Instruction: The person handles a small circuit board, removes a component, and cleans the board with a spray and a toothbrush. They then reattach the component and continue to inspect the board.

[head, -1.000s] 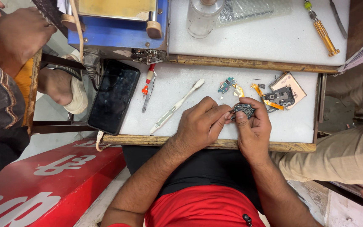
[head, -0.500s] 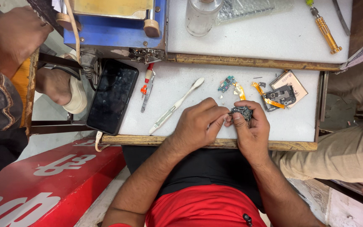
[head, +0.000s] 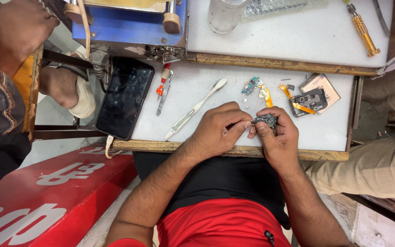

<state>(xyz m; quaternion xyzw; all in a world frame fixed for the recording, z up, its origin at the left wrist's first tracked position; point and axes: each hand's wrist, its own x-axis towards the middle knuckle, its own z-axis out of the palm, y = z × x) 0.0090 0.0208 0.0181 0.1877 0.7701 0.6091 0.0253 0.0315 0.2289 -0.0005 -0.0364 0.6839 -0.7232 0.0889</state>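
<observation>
You have the small dark circuit part [head: 265,120] pinched between your left hand [head: 216,132] and right hand [head: 277,139] above the surface's [head: 234,98] near edge, evidently mid-inspection, so your next move likely calls for fine, steady fingertip work.

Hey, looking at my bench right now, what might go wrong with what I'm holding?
The small dark circuit part is pinched between the left hand and right hand near the wooden front edge; a slip might drop it into your lap. The orange flex ribbons lie close by and may get snagged.
</observation>
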